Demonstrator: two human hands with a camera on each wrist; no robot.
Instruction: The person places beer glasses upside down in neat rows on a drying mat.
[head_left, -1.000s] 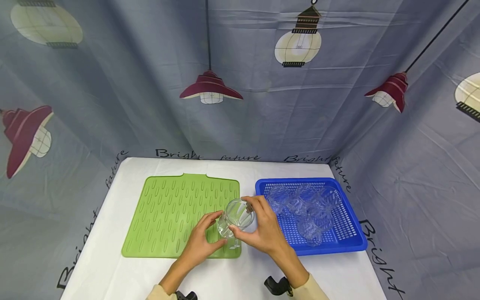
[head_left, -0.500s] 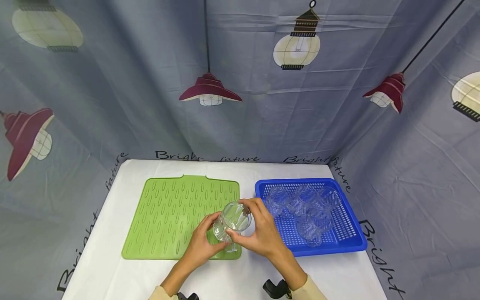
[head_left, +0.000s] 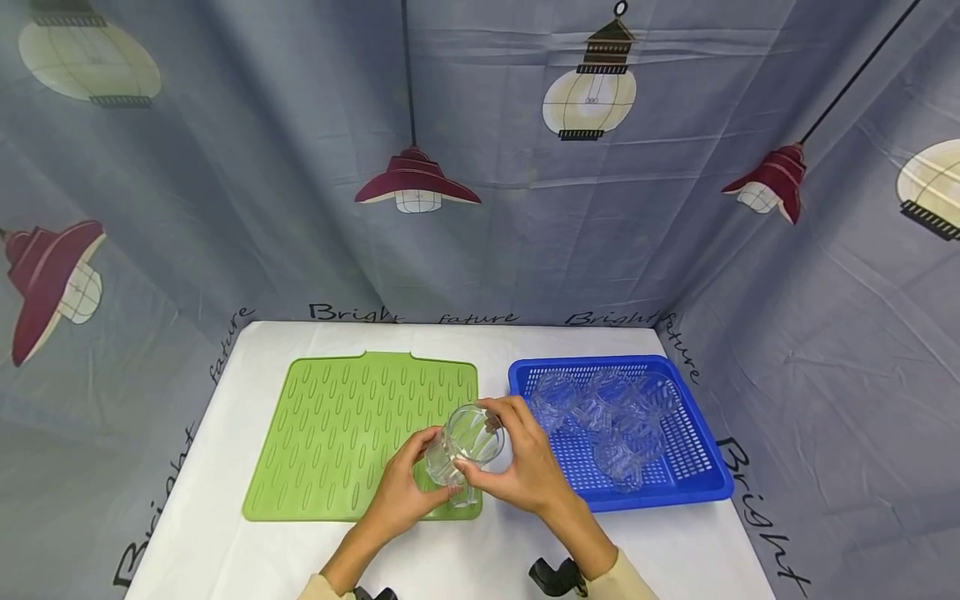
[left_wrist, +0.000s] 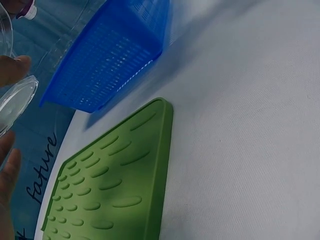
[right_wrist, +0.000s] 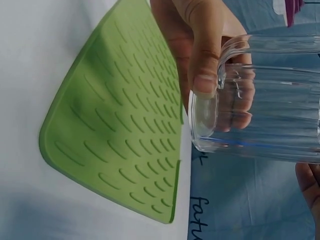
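Note:
A clear glass mug [head_left: 444,457] is held tilted over the near right corner of the green drying mat [head_left: 360,433], its mouth facing up and right. My left hand [head_left: 405,485] grips it near the base, and in the right wrist view the left thumb [right_wrist: 205,82] presses by the handle's lower end. With thumb and fingers spread across the rim, my right hand [head_left: 528,467] holds the other end. In the left wrist view the mug's thick base [left_wrist: 17,102] shows between left thumb and fingers. Part of the handle hangs below the mug in the head view.
To the right stands a blue perforated basket [head_left: 693,492] with several clear glass mugs [head_left: 622,458] piled in it. White cloth [head_left: 450,567] covers the table. A grey-blue curtain [head_left: 510,258] printed with lamps surrounds its back and sides.
Both hands have shifted the mug slightly left and toward me, with a small change in its tilt. Over the last half second it has barely moved. Both grips stay the same.

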